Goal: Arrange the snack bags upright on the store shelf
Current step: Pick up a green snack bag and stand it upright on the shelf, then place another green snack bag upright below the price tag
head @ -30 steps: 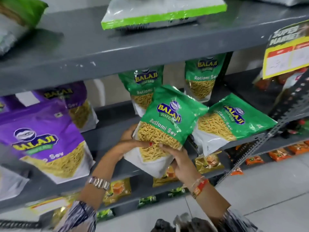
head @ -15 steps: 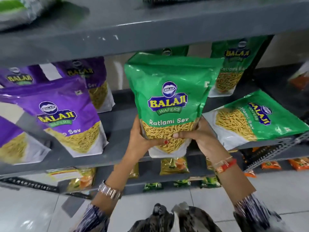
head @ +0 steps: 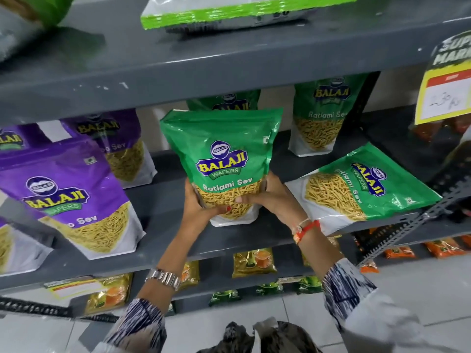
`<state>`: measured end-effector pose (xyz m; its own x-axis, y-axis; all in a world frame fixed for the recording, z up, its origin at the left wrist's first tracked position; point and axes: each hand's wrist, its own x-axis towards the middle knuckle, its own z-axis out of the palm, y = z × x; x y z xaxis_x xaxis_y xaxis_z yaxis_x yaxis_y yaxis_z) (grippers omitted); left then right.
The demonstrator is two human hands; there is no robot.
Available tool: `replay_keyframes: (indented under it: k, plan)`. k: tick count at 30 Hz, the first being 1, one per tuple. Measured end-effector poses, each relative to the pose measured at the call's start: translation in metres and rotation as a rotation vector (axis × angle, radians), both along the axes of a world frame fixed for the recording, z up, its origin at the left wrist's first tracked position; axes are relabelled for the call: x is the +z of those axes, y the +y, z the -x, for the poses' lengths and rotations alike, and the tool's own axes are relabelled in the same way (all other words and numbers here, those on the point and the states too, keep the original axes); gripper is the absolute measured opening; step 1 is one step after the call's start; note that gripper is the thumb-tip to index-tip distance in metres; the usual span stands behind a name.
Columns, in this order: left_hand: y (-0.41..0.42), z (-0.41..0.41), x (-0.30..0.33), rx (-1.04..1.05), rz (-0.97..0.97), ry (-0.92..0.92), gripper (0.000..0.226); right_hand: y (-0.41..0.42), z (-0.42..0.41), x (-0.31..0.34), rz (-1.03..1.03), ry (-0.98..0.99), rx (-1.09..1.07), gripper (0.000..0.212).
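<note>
A: What are the hands gripping?

B: Both clasp one green bag low down. The left hand wraps its left edge, thumb across the front; the right hand closes on the right edge, fingers laid over the clear window. The bag stands upright, its white base on the grey shelf.

A: How many green bags are there?

B: Four show. The held one; a second right behind it at 12 o'clock, mostly hidden; a third upright at 1 o'clock; a fourth lying flat at 3 o'clock, its top pointing right.

A: And the purple ones?

B: Four at 9 to 10 o'clock: a front purple bag leaning, one behind it, one at the far left edge, and a fourth cut off by the frame.

A: Materials?

B: Glossy, crinkled plastic pouches with flat sealed tops, white gusseted bases and windows showing thin yellow strands. The shelf is painted metal, scuffed.

A: The arms?

B: Both reach up and forward, wrists close together. A metal watch is on the left wrist, a red thread band on the right; the sleeves are patterned blue and white.
</note>
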<state>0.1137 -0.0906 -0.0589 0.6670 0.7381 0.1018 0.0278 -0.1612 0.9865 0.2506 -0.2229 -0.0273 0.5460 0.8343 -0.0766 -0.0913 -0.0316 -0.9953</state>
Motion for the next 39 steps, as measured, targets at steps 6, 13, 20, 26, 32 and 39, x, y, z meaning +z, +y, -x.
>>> replay_keyframes:
  k: [6, 13, 20, 26, 32, 39]
  plan:
    - [-0.055, 0.0, 0.011, 0.35, -0.359, -0.11, 0.108, -0.048, 0.002, 0.004, -0.153, -0.141, -0.456, 0.076]
    - [-0.127, -0.076, 0.044, -0.174, -0.704, -0.118, 0.037, -0.13, -0.013, -0.023, -0.23, 0.184, -1.282, 0.048]
    - [-0.099, -0.183, 0.043, -0.527, -0.25, 0.756, 0.079, -0.146, -0.018, -0.047, 0.038, 0.551, -0.824, 0.037]
    - [-0.085, -0.192, 0.045, -0.771, -0.108, 0.97, 0.109, -0.161, -0.025, -0.039, -0.082, 0.527, -0.639, 0.021]
    - [-0.134, -0.155, 0.034, -0.535, 0.053, 0.728, 0.023, -0.19, -0.036, -0.046, -0.008, 0.514, -0.587, 0.06]
    - [-0.194, -0.102, 0.026, -0.261, 0.084, 0.31, 0.056, -0.244, -0.046, -0.047, -0.094, 0.323, -0.441, 0.066]
